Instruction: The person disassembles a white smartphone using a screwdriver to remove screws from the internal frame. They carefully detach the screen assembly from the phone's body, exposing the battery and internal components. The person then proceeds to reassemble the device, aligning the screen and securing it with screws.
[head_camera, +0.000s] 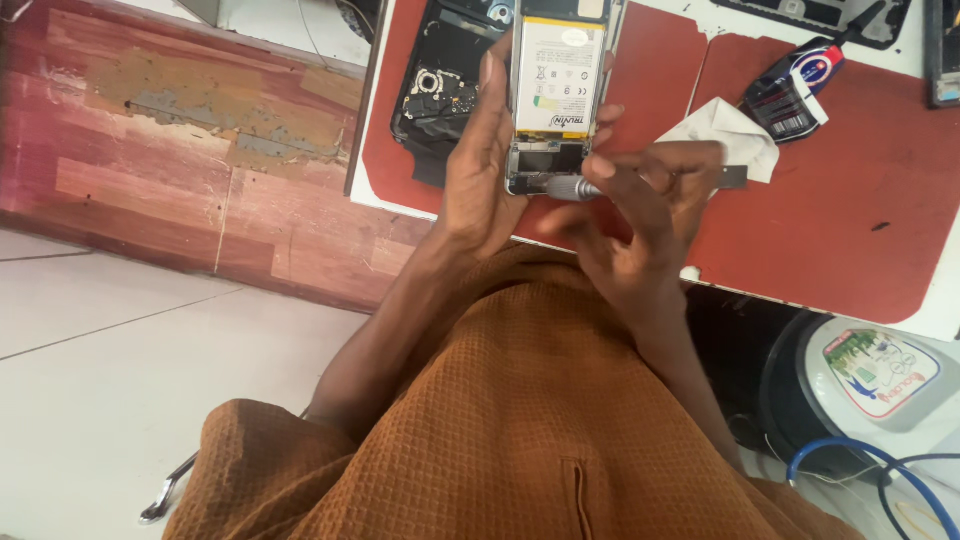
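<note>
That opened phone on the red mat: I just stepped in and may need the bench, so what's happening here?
A person in an orange-brown shirt is working on an opened smartphone with its back off and its battery exposed. The left hand holds the phone upright over the red mat. The right hand holds a small metal screwdriver with its tip at the phone's bottom end. The removed black back cover lies on the mat beside it, and a white cloth to the right.

Phone (556, 85) in your left hand (478, 170): glossy pale battery face, bare metal frame at lower end. Screwdriver (573, 188) in your right hand (640, 215): smooth silvery metal shaft. Mat (850, 200) under both hands: matt red, smooth. Cloth (725, 130) just beyond right hand: white, crumpled. Wood panel (180, 150) left of left hand: rough, worn, paint flaking. Your shirt (520, 430): orange waffle-weave cloth.
</note>
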